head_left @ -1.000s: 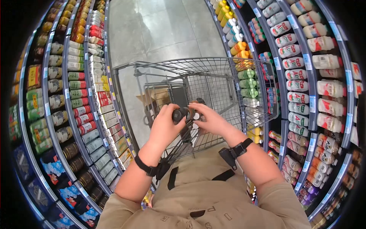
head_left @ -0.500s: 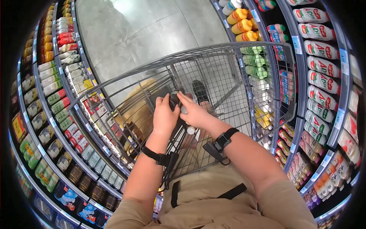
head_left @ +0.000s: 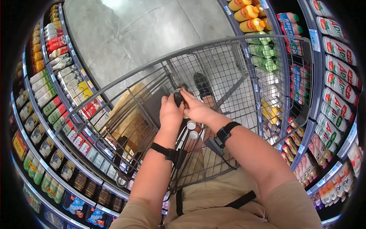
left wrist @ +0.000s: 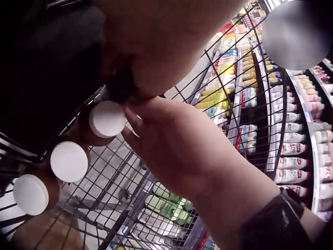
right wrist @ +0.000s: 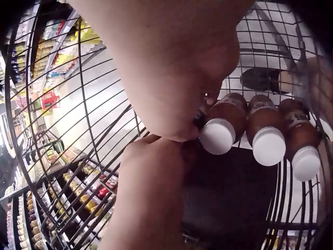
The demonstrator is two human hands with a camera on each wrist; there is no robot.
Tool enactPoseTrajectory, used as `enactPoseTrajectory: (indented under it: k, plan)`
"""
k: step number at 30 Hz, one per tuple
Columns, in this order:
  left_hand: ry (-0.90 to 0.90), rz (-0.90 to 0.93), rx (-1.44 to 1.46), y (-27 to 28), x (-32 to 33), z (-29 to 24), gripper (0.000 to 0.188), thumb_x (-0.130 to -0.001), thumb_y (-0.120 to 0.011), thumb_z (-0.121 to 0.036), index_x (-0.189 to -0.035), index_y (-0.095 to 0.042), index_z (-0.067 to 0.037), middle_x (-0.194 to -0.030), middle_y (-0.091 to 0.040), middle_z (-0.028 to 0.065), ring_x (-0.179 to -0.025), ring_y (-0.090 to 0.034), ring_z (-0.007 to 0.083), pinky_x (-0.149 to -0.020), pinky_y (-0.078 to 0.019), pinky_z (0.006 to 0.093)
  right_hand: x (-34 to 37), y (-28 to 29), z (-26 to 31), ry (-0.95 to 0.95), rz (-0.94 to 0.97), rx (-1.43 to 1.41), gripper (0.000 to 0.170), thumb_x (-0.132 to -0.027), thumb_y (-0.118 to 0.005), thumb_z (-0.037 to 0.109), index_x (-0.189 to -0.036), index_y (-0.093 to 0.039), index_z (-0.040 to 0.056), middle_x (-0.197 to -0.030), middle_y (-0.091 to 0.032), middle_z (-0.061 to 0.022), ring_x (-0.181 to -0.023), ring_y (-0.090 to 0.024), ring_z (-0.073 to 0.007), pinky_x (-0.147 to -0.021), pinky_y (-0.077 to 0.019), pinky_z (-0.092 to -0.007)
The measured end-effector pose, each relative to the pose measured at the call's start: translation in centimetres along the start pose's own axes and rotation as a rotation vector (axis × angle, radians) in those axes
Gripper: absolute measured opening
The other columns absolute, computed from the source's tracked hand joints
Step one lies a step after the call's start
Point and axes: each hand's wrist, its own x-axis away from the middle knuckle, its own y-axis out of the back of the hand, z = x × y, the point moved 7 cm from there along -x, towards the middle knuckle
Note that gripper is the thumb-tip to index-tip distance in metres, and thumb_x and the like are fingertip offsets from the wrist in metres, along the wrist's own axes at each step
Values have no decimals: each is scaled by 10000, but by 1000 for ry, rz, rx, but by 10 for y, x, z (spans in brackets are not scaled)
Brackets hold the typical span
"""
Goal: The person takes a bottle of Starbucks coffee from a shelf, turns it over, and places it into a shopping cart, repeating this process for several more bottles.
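Both hands come together over the near part of a wire shopping cart [head_left: 228, 126]. My left hand [head_left: 170, 112] grips a small dark rounded object [head_left: 178, 98]; its kind cannot be told, as fingers cover most of it. Against the same object, the fingers of my right hand [head_left: 196, 107] close in from the other side. Three brown bottles with white caps stand in a row beside the hands: the nearest bottle [right wrist: 229, 112] is right at the right hand's fingers, then a middle bottle [right wrist: 264, 122] and an outer bottle [right wrist: 299, 127]. A black panel [right wrist: 229, 195] lies alongside them.
A tan paper-like item [head_left: 131, 103] sits inside the cart at the left. A dark shoe [head_left: 202, 84] shows through the mesh. Shelves of packed drinks [head_left: 339, 72] line the right, more shelves [head_left: 49, 103] the left, with grey floor [head_left: 133, 38] between.
The view has swung, so the cart sits more slanted and the right shelves look closer. Both hands have drawn together around the dark object, and the white caps show more clearly below them.
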Motion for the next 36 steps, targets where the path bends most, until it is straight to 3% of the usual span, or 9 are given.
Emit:
enactPoseTrajectory:
  k: [9,12,14,15,17,20,22,26,36]
  plan:
    - [79,84,-38,-7,-12,-1,524,-890,-793,-264,-1319,-662,6,-1282,-584,215,-1171,-641,408,-993,-558,461,-9,-2,-13,-15,25,-135,810,-948,-584,85,-1680,-240,52,-1770,-166,-156,-1540,-375,-346,-1227,-380,-384]
    - [60,103,-37,-7,-8,-1,535,-886,-797,-268,-1317,-657,17,-1258,-602,222,-1154,-650,415,-978,-565,466,-6,0,-10,35,-16,-86,776,-941,-593,70,-1653,-291,10,-1747,-246,-182,-1583,-323,-309,-1251,-337,-347]
    - [29,95,-33,-2,-3,-3,544,-888,-794,-269,-1322,-650,26,-1255,-612,232,-1149,-653,422,-980,-564,466,1,5,-6,2,-24,-74,781,-939,-608,113,-1656,-307,36,-1715,-328,-183,-1474,-470,-356,-1178,-420,-372]
    - [-3,96,-33,0,1,-5,552,-891,-791,-270,-1326,-644,36,-1251,-622,242,-1145,-657,429,-983,-564,467,8,13,8,9,-28,-67,781,-939,-608,113,-1656,-307,36,-1715,-328,-183,-1474,-470,-356,-1178,-420,-372]
    - [-45,65,-36,11,8,-8,528,-894,-788,-259,-1300,-638,44,-1216,-623,243,-1127,-669,432,-959,-574,472,29,27,30,-184,40,-21,775,-932,-621,121,-1642,-329,22,-1645,-443,-205,-1490,-460,-349,-1188,-412,-364]
    - [-108,4,-20,34,24,-13,526,-902,-782,-246,-1292,-620,66,-1195,-623,257,-1114,-678,440,-939,-581,480,27,19,0,-117,-37,-241,766,-924,-555,9,-1646,-299,-1,-1678,-393,-201,-1551,-397,-299,-1278,-303,-395]
    - [-134,-40,2,58,41,-18,548,-906,-777,-245,-1311,-607,81,-1210,-621,270,-1118,-675,445,-943,-578,483,39,26,-4,-83,-96,-248,759,-917,-540,-22,-1640,-310,-5,-1649,-430,-212,-1542,-412,-306,-1271,-317,-407]
    - [-249,-134,43,121,92,-21,545,-924,-762,-204,-1394,-604,22,-1226,-660,233,-1109,-687,395,-962,-577,441,97,58,13,-11,-196,-461,707,-895,-524,-67,-1588,-391,-41,-1607,-481,-239,-1498,-475,-331,-1219,-398,-392]
    - [-517,-219,278,239,266,35,435,-947,-725,-103,-1357,-616,-7,-1129,-653,179,-969,-690,313,-874,-570,401,329,83,29,64,-408,-400,644,-884,-473,-111,-1523,-480,-35,-1503,-595,-200,-1367,-612,-271,-1131,-467,-363]
